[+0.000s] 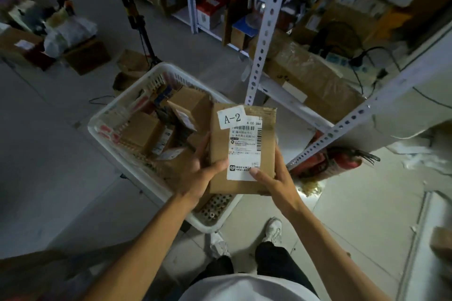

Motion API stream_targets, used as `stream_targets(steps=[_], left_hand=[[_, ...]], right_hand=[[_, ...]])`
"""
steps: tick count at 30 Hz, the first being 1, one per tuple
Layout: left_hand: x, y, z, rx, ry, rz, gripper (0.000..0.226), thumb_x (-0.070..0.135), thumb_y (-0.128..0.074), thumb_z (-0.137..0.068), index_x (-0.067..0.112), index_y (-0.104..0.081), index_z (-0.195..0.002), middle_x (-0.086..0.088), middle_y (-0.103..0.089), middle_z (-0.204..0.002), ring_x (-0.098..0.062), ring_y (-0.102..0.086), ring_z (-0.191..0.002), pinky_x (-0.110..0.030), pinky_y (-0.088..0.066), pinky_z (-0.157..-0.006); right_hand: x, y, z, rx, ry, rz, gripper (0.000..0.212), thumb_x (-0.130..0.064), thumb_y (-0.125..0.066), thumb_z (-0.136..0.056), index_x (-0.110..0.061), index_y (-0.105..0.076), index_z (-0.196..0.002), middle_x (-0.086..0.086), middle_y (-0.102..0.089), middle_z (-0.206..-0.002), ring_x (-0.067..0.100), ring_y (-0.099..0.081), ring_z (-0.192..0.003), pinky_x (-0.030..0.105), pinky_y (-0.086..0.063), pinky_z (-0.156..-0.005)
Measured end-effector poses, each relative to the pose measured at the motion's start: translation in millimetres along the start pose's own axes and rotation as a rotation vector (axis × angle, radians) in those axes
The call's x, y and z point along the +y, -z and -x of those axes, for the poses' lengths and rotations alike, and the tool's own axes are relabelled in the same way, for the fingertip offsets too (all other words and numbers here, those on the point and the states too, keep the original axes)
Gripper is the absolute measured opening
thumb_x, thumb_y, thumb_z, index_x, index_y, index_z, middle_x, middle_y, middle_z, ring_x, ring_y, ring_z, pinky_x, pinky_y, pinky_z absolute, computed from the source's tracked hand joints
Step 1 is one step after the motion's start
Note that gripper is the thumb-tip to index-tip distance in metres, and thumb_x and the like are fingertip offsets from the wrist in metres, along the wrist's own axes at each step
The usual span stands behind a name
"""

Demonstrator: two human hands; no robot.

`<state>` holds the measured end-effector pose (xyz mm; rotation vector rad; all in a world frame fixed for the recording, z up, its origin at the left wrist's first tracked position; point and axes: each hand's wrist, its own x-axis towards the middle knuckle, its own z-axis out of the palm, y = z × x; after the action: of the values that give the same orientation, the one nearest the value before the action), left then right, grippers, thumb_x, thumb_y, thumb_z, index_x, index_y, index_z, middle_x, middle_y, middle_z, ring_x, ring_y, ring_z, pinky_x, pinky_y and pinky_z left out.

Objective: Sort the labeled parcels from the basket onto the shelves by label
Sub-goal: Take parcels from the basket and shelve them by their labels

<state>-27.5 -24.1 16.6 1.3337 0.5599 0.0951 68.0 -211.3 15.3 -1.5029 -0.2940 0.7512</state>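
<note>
I hold a flat brown cardboard parcel (220, 149) over the near right corner of the white plastic basket (117, 110). A white tag reading A-2 (232, 118) sits at its top left, above a printed shipping label. My left hand (198, 176) grips the parcel's lower left edge, thumb on top. At the lower right edge my right hand (271, 176) grips it, the thumb pressing on the shipping label. Several more brown parcels (141, 129) lie in the basket.
A white perforated metal shelf unit (266, 32) stands just behind and right of the basket, stacked with boxes. A red fire extinguisher (335, 161) lies on the floor under its lower rail. Cardboard boxes and bags (68, 39) sit at the far left. My feet stand below the basket.
</note>
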Motion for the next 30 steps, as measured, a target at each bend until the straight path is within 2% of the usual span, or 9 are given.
stream_targets(steps=[2, 5, 9, 11, 13, 19, 25, 28, 30], left_hand=[[-3, -17, 9, -0.023, -0.01, -0.047, 0.074, 0.036, -0.078, -0.073, 0.037, -0.049, -0.141, 0.009, -0.069, -0.124, -0.011, -0.066, -0.111, -0.031, -0.056, -0.088], [-7, -47, 22, -0.013, 0.011, -0.073, 0.072, 0.05, -0.081, -0.059, 0.04, -0.057, -0.126, 0.009, -0.071, -0.119, -0.005, -0.067, -0.104, -0.022, -0.057, -0.079], [-12, -90, 28, -0.118, 0.025, -0.096, 0.102, 0.044, -0.083, -0.06, 0.032, -0.037, -0.15, 0.006, -0.068, -0.127, -0.016, -0.063, -0.118, -0.044, -0.054, -0.098], [-12, -118, 31, -0.171, 0.007, -0.143, 0.1, 0.046, -0.082, -0.06, 0.036, -0.037, -0.149, 0.006, -0.066, -0.129, -0.016, -0.061, -0.121, -0.045, -0.052, -0.1], [-13, -151, 38, -0.226, -0.005, -0.184, 0.093, 0.048, -0.081, -0.061, 0.043, -0.039, -0.144, 0.01, -0.065, -0.13, -0.012, -0.06, -0.121, -0.039, -0.054, -0.099], [-16, -264, 56, -0.452, -0.023, -0.259, 0.083, 0.045, -0.079, -0.067, 0.04, -0.044, -0.142, 0.01, -0.066, -0.128, -0.011, -0.063, -0.118, -0.041, -0.055, -0.098], [-36, -379, 76, -0.66, 0.013, -0.293, 0.08, 0.042, -0.083, -0.066, 0.05, -0.045, -0.137, 0.006, -0.068, -0.124, -0.021, -0.066, -0.115, -0.048, -0.056, -0.094], [-46, -435, 92, -0.77, -0.008, -0.311, 0.081, 0.042, -0.084, -0.066, 0.066, -0.041, -0.131, 0.016, -0.068, -0.123, -0.012, -0.066, -0.113, -0.034, -0.059, -0.088], [-52, -470, 100, -0.84, -0.008, -0.316, 0.089, 0.041, -0.085, -0.062, 0.06, -0.04, -0.137, 0.016, -0.067, -0.124, -0.01, -0.066, -0.113, -0.026, -0.058, -0.083]], right_hand=[[-2, 12, 13, 0.042, -0.002, -0.027, 0.094, -0.021, -0.072, -0.081, -0.038, -0.019, -0.156, -0.005, -0.062, -0.133, 0.009, -0.065, -0.114, 0.023, -0.057, -0.08], [-1, 33, 34, 0.111, 0.004, -0.036, 0.091, -0.022, -0.073, -0.082, -0.036, -0.021, -0.156, -0.009, -0.063, -0.132, 0.006, -0.064, -0.114, 0.02, -0.056, -0.08], [3, 71, 68, 0.18, 0.014, -0.013, 0.086, -0.028, -0.072, -0.087, -0.04, -0.022, -0.155, -0.014, -0.06, -0.136, 0.007, -0.06, -0.122, 0.021, -0.055, -0.084], [4, 93, 89, 0.227, 0.017, -0.021, 0.086, -0.032, -0.072, -0.087, -0.041, -0.02, -0.155, -0.017, -0.06, -0.135, 0.007, -0.059, -0.123, 0.022, -0.055, -0.086], [4, 117, 112, 0.295, 0.024, -0.018, 0.086, -0.039, -0.073, -0.084, -0.041, -0.023, -0.153, -0.016, -0.061, -0.135, 0.008, -0.06, -0.122, 0.023, -0.056, -0.086], [9, 198, 189, 0.528, 0.024, -0.028, 0.081, -0.055, -0.075, -0.074, -0.043, -0.037, -0.145, -0.017, -0.065, -0.128, 0.008, -0.065, -0.115, 0.029, -0.059, -0.085], [20, 276, 274, 0.77, 0.021, -0.077, 0.09, -0.06, -0.076, -0.067, -0.038, -0.039, -0.146, -0.016, -0.066, -0.124, 0.005, -0.066, -0.109, 0.031, -0.061, -0.083], [24, 309, 317, 0.874, 0.043, -0.126, 0.089, -0.057, -0.077, -0.066, -0.037, -0.04, -0.144, -0.012, -0.067, -0.124, 0.007, -0.067, -0.107, 0.027, -0.06, -0.078], [26, 328, 342, 0.942, 0.048, -0.148, 0.086, -0.055, -0.078, -0.066, -0.041, -0.041, -0.143, -0.013, -0.067, -0.123, 0.009, -0.067, -0.108, 0.031, -0.061, -0.079]])
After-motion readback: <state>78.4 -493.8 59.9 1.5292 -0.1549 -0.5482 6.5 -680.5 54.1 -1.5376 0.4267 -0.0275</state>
